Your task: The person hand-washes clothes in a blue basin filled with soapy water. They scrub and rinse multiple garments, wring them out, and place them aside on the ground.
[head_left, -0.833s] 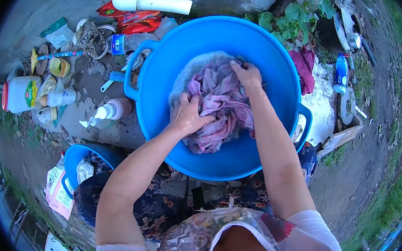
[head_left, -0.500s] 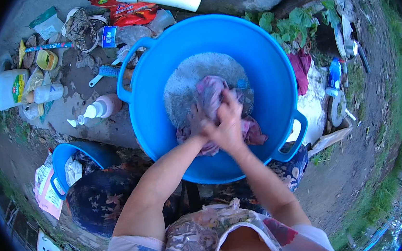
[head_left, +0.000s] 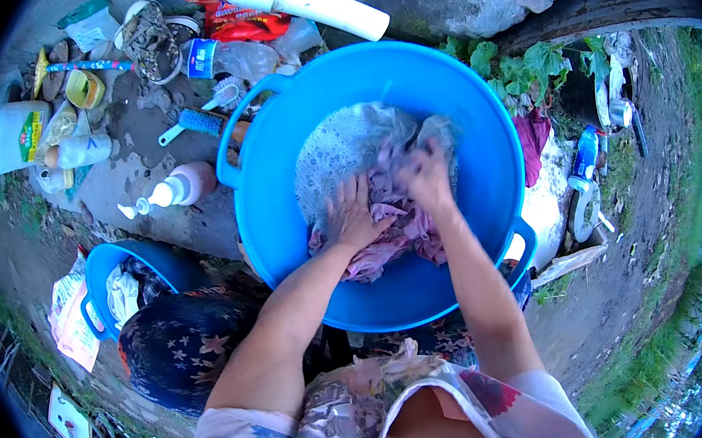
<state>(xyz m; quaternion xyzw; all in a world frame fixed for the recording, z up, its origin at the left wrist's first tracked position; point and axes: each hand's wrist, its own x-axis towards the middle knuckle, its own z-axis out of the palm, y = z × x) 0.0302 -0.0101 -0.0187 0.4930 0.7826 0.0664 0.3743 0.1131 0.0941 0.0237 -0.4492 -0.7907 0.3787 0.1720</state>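
Soapy water (head_left: 321,156) stands in a big blue basin (head_left: 397,306) with two handles. A wet pinkish-mauve cloth (head_left: 372,261) lies bunched in it, its far part looking greyer. My left hand (head_left: 354,216) rests on the cloth, palm down with its fingers stretched out. To its right, my right hand (head_left: 429,182) has its fingers curled round a fold of the cloth, with some blur. Part of the cloth is hidden under both hands.
Left of the basin are a pump bottle (head_left: 183,184), a blue scrubbing brush (head_left: 200,122) and a smaller blue bucket (head_left: 103,272) holding clothes. A white pipe (head_left: 331,10) lies beyond. Right of it are a dark red cloth (head_left: 533,144) and a blue bottle (head_left: 584,154).
My hands, close together before, are now apart. The right one has moved right with a fold of cloth; the left lies flat on the cloth. The cloth has spread toward the far right.
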